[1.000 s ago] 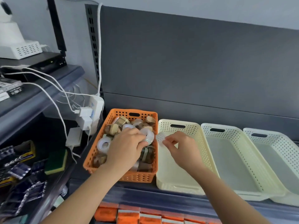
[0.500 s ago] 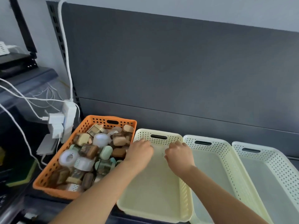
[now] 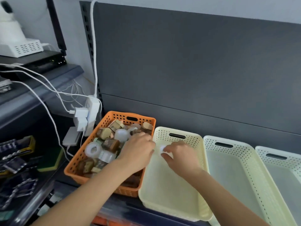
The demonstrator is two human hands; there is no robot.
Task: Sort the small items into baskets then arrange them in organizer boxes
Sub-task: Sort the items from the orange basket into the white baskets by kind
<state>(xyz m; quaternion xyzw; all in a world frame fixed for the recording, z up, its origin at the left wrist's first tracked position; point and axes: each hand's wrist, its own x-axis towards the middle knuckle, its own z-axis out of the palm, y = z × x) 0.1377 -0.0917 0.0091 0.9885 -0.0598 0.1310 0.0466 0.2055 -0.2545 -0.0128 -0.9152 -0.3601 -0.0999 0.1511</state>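
An orange basket (image 3: 104,123) on the shelf holds several small tape rolls, white, clear and brown. My left hand (image 3: 136,152) reaches into its right side, fingers curled down among the rolls; what it holds is hidden. To its right stands a cream basket (image 3: 177,132). My right hand (image 3: 180,154) hovers over that basket's back left part and pinches a small white tape roll (image 3: 161,148) at its fingertips.
Two more cream baskets (image 3: 228,144) (image 3: 276,155) stand in a row to the right. A white power strip (image 3: 91,115) with chargers and cables hangs left of the orange basket. A dark side shelf (image 3: 40,74) with devices is at left. The dark back panel (image 3: 195,70) rises behind.
My left hand has gone from the cream basket's left edge back into the orange basket. My right hand stays over the cream basket, a white roll now visible at its fingertips. The camera view swung left.
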